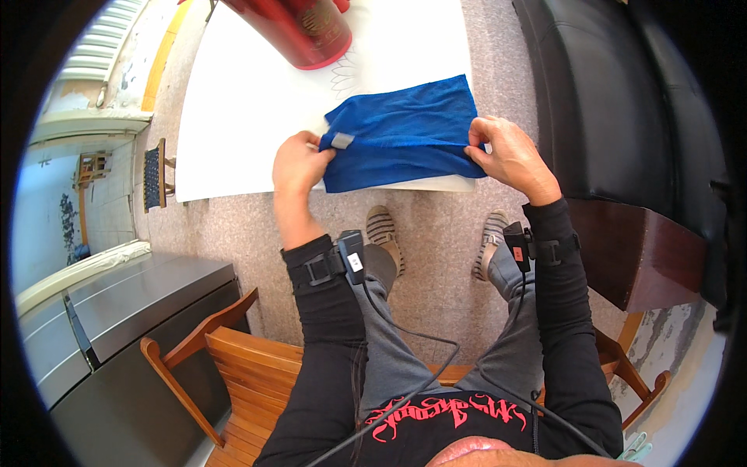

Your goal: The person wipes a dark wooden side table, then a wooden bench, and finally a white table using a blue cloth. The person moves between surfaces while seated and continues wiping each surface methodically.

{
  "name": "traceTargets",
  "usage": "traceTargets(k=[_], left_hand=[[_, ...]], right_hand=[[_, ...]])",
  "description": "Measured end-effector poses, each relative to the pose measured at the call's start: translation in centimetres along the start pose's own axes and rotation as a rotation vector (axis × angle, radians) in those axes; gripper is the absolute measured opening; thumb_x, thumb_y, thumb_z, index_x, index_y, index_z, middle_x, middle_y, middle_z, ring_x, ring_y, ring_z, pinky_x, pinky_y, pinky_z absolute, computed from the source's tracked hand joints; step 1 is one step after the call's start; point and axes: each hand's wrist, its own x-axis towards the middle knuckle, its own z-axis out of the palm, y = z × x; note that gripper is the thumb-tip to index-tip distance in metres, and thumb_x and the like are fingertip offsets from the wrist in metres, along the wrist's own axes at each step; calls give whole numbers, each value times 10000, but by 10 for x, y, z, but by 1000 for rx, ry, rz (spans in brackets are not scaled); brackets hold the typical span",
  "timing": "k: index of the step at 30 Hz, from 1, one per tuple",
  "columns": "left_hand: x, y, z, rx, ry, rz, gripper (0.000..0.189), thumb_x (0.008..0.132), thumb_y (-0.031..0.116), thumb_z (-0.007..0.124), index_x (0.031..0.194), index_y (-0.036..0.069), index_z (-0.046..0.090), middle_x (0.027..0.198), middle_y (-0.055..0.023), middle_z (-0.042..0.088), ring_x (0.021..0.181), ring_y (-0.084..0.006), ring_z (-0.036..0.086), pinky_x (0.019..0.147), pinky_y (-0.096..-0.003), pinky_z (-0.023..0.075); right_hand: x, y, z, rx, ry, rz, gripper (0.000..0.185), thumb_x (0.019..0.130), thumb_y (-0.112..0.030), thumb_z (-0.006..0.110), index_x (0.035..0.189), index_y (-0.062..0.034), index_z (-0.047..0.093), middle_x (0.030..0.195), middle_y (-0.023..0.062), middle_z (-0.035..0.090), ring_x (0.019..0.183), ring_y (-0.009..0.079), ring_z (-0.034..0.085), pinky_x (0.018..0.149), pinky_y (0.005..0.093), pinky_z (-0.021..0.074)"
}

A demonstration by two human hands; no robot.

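A blue cloth (402, 131) with a small pale tag near its left end lies over the near edge of a white table (245, 117). My left hand (300, 160) pinches the cloth's left edge beside the tag. At the opposite edge, my right hand (505, 149) grips the cloth between thumb and fingers. A fold or crease runs across the cloth between both hands. Beyond it, towards the far side of the table, stands a red cylindrical container (303, 29) with a gold emblem.
A black leather sofa (589, 105) runs along the right, with a dark wooden block (636, 257) at its near end. A slatted wooden bench (251, 373) is beneath me. At the left are a grey cabinet (152, 303) and a small woven stool (153, 178).
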Motion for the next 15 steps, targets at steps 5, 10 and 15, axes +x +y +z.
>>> traceTargets(k=[5,10,15], left_hand=[[-12,-3,-7,7,158,36,436,721,191,845,1133,104,734,1052,-127,706,951,-266,694,834,-369,561],[-13,11,2,-41,73,389,404,694,86,856,1077,192,780,1298,-149,645,1213,-300,613,971,-420,543],[-15,3,-5,-74,46,324,192,720,138,820,909,147,786,1330,-127,649,1198,-329,597,1025,-410,485]], right_hand=[[2,-5,1,275,-43,-21,151,865,-151,762,898,-42,663,809,124,696,743,250,679,716,381,550],[3,-9,-5,236,-120,-62,207,883,-165,760,1039,-39,707,886,125,711,814,227,687,777,356,558],[-2,-10,-25,565,-163,-92,208,924,-186,735,1080,-48,716,953,82,714,885,194,682,868,334,551]])
